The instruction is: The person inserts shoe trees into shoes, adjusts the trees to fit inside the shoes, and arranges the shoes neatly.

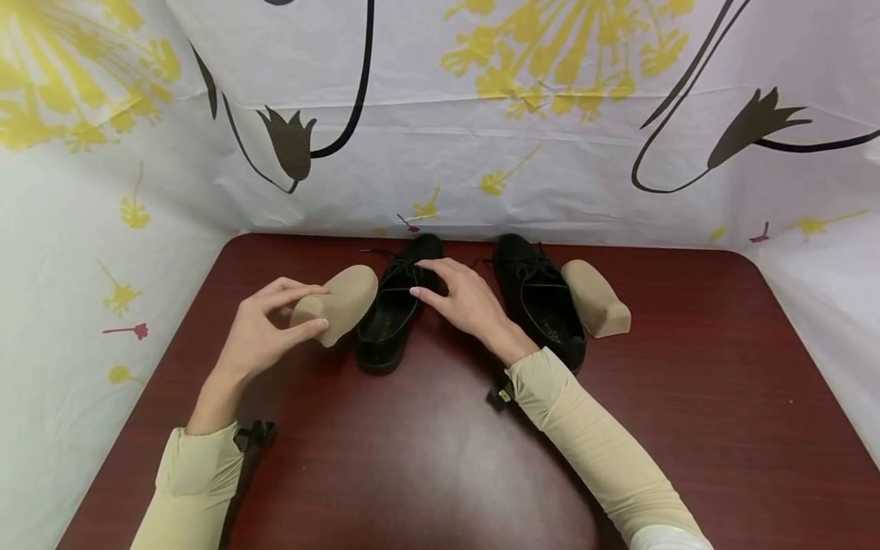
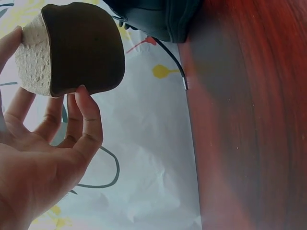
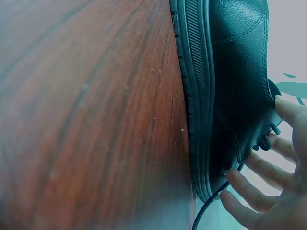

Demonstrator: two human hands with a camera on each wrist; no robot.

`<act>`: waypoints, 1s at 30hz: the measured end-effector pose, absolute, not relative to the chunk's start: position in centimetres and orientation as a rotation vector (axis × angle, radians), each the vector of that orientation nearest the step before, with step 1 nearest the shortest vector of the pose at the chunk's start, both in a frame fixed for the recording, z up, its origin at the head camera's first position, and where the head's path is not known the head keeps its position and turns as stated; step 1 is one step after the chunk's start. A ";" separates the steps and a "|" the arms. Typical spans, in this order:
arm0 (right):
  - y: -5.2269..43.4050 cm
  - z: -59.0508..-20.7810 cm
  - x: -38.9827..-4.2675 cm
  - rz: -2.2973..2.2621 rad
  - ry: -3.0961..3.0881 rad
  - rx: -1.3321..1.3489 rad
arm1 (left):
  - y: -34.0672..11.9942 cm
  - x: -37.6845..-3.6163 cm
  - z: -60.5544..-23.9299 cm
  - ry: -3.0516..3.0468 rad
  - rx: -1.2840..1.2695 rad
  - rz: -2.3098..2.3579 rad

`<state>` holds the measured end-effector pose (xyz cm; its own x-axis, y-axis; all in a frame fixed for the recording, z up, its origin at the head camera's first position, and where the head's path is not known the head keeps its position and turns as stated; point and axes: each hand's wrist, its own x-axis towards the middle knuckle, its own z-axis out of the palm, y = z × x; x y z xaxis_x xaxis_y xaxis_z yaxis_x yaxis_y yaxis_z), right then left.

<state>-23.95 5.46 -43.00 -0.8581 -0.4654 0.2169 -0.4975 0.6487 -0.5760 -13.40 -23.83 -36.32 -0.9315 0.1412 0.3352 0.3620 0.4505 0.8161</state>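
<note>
Holds an insert [image 1: 352,296] in the left hand [image 1: 256,332], pinched near its blocky end between thumb and fingertips, with the rounded end pointing away. In the left wrist view, looks lifted clear of the bench [image 1: 412,466], against a patterned sheet [image 1: 392,179]. Sits just left of the left shoe [image 1: 389,315], near its mouth; cannot tell touching from merely close. Spreads the right hand [image 1: 474,302] over the laced part of the left shoe, thumb well apart from the fingers and gripping nothing; cannot be sure of contact. To the right, note the right shoe [image 1: 539,298], upright with toe toward the sheet like the left shoe, and the other insert [image 1: 594,294] lying on the bench just beside it. Judging by the layout, probably at the step of working the first insert at the left shoe; cannot tell fitting from removal. If fitting, would next call for steadying the left shoe with the right hand, easing the laced part apart, and lining up the rounded end with the mouth. If removing, would call only for setting the insert down on the bench.
</note>
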 end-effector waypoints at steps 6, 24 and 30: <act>5.5 -43.1 -24.0 1.002 -2.812 0.812 | -23.6 -13.2 -36.2 -2.448 -0.494 -1.471; 5.4 -43.0 -23.9 0.993 -2.825 0.820 | -23.4 -12.7 -36.1 -2.452 -0.627 -1.387; 5.3 -43.2 -23.8 0.995 -2.820 0.822 | -23.3 -12.3 -36.1 -2.449 -0.636 -1.387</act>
<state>-23.84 5.34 -43.22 -0.8589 -0.4687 0.2065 -0.4944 0.6538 -0.5728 -12.31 -23.31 -36.13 -0.8720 0.2461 0.4233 0.4895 0.4498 0.7470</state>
